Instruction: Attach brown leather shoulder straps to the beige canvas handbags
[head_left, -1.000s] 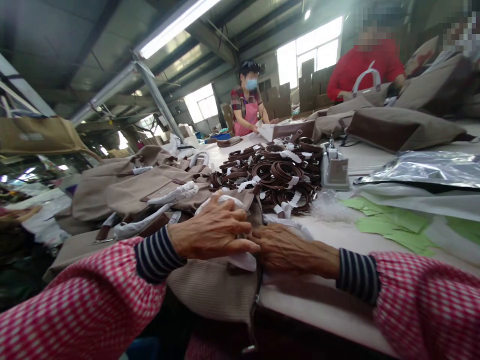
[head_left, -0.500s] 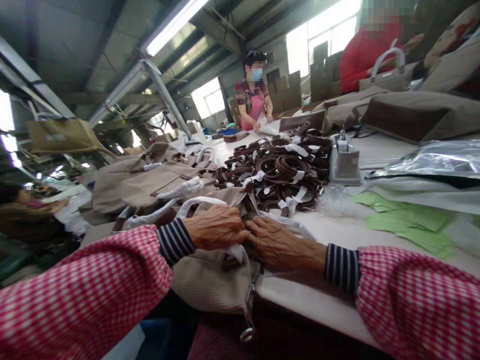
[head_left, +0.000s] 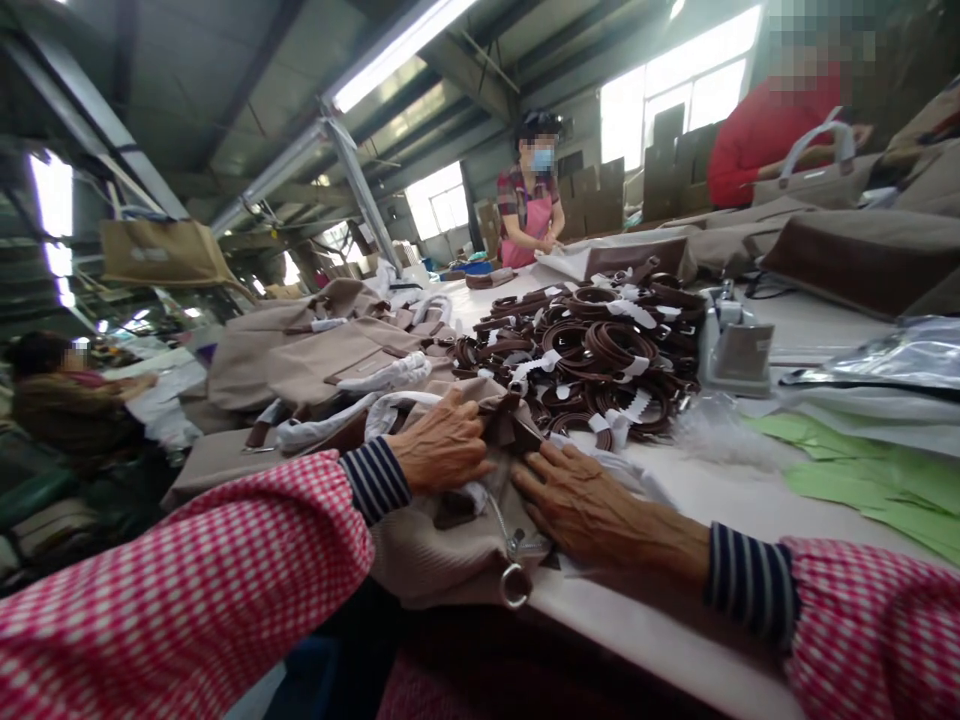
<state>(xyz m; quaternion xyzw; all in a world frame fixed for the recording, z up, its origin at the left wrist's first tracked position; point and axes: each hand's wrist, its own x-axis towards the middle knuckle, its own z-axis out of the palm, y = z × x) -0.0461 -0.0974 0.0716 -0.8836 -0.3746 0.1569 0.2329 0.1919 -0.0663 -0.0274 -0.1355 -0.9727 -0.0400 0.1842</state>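
A beige ribbed handbag (head_left: 427, 555) lies at the table's front edge, with its zipped opening facing me. My left hand (head_left: 444, 442) is closed on the opening's left side, fingers curled over the fabric. On the other side, my right hand (head_left: 592, 500) rests on the bag with its fingers stretched out and somewhat apart. Between the hands the dark brown lining or trim (head_left: 510, 425) shows. A metal zipper (head_left: 517, 543) with a ring pull (head_left: 515, 586) hangs at the front. White-wrapped handles (head_left: 390, 408) lie behind my left hand. The bag's inside is mostly hidden.
Coiled brown straps (head_left: 592, 350) are heaped beyond my hands. More beige bags (head_left: 330, 350) are piled at left. A tape dispenser (head_left: 739, 345), green sheets (head_left: 862, 480) and clear plastic (head_left: 892, 360) lie at right. Co-workers (head_left: 529, 205) stand across the table; another person (head_left: 67, 390) sits at left.
My hands have moved apart, the right one shifting rightward with its fingers straightening. The bag's opening shows more between them, and the ring pull has swung up. The view has turned slightly left.
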